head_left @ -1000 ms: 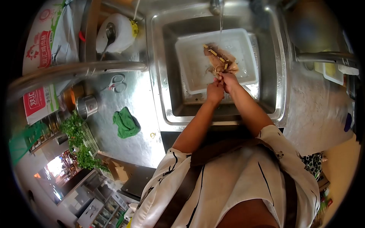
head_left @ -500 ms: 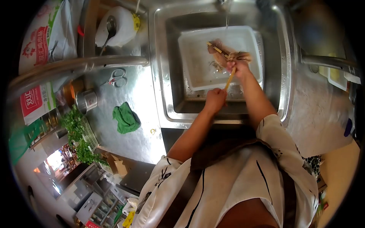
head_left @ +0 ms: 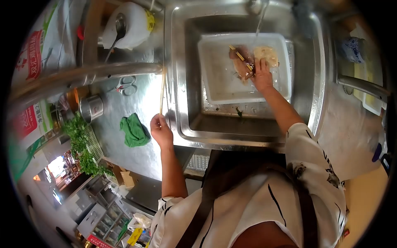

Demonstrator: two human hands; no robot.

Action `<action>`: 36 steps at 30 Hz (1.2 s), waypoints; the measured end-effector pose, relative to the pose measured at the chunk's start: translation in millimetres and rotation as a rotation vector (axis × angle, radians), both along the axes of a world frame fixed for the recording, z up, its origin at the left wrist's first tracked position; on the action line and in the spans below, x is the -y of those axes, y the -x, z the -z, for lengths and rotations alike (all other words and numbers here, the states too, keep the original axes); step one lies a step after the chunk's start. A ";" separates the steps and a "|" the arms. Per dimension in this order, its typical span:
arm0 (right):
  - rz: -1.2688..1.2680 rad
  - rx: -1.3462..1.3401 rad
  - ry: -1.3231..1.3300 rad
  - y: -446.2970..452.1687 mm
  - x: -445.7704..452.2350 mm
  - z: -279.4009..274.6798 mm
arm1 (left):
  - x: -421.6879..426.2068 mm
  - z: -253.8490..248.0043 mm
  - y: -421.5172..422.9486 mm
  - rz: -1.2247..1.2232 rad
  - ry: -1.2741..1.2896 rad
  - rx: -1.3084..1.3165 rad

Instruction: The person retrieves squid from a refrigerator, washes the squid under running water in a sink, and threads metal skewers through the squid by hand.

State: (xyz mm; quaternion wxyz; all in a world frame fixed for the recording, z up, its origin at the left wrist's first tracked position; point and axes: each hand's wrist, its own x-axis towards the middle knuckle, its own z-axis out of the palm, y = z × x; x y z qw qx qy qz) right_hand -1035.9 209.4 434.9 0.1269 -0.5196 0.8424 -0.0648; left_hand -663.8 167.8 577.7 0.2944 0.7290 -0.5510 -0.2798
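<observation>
Tan and slim, a straight stick [head_left: 162,95] is clamped at its lower end btw. the thumb and fingers of my L hand [head_left: 162,131], which are closed together on it. It points up and away from me, over the strip of steel counter [head_left: 153,99] just L of the sink; its far end is by the thick steel rail [head_left: 103,73].

My R hand [head_left: 263,77] is down in the white rectangular plastic tray [head_left: 219,84], fingers stretched fwd. & side by side. Can't tell if they pinch anything underneath. The brown-pink floppy pieces of food [head_left: 242,58], w/ yellow stick lengths showing across them, lie in the tray just L of those fingers, the near part right up against them. A pale cream, flat, wrinkled piece [head_left: 266,53] is at & just past the fingertips, on the far R side of the brown ones.

A thin stream of water [head_left: 259,25] comes down at the tray's far side. The tray sits in the square stainless-steel sink [head_left: 306,91]; a small dark-green scrap [head_left: 239,111] is on the sink floor, near side of the tray.

Out L on the counter: crumpled green cloth [head_left: 134,131] near my L hand, grey-handled scissors [head_left: 126,86] beyond it, a steel cup [head_left: 92,108] farther L, plus leafy greens [head_left: 78,140] by the counter's edge. Past the rail, a steel spoon [head_left: 120,28] lies on a rounded white object w/ a yellow label [head_left: 136,29].
</observation>
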 end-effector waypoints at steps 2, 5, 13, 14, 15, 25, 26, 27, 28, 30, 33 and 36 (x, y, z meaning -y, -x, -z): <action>-0.145 -0.081 -0.172 -3.4 6.5 26.6 | 2.9 -5.2 0.7 0.111 0.029 0.317; -0.313 0.001 -0.017 11.5 3.0 44.2 | -2.8 -19.5 26.1 0.200 0.283 0.613; -0.210 0.146 -0.099 -4.0 -18.6 -11.0 | -21.9 34.6 143.8 0.526 -0.205 -0.453; -0.214 0.146 -0.096 -7.0 -20.4 -22.7 | -14.6 51.6 157.5 0.447 -0.388 -0.552; -0.188 0.172 -0.126 -10.6 -20.4 -42.7 | -7.1 68.3 171.4 0.344 -0.563 -0.636; 0.327 1.116 0.068 -27.9 -51.4 -93.9 | 2.2 99.9 234.0 0.150 -0.841 -1.450; 0.483 1.513 -0.140 -23.9 -54.4 -92.8 | 0.0 87.2 236.8 0.131 -0.822 -1.407; 0.492 1.514 -0.130 -24.1 -55.4 -95.9 | -1.9 85.3 239.7 0.141 -0.829 -1.404; 0.525 1.661 -0.088 -25.7 -55.6 -100.8 | -3.0 83.6 243.0 0.174 -0.799 -1.423; 0.557 1.807 -0.047 -24.0 -56.5 -96.5 | -6.7 81.9 245.8 0.202 -0.769 -1.444; 0.519 1.787 -0.017 -24.8 -57.5 -77.5 | -14.7 89.0 240.7 0.230 -0.790 -1.305; 0.556 1.647 -0.128 -39.7 -52.6 -76.2 | -29.3 111.5 230.2 0.147 -0.945 -1.262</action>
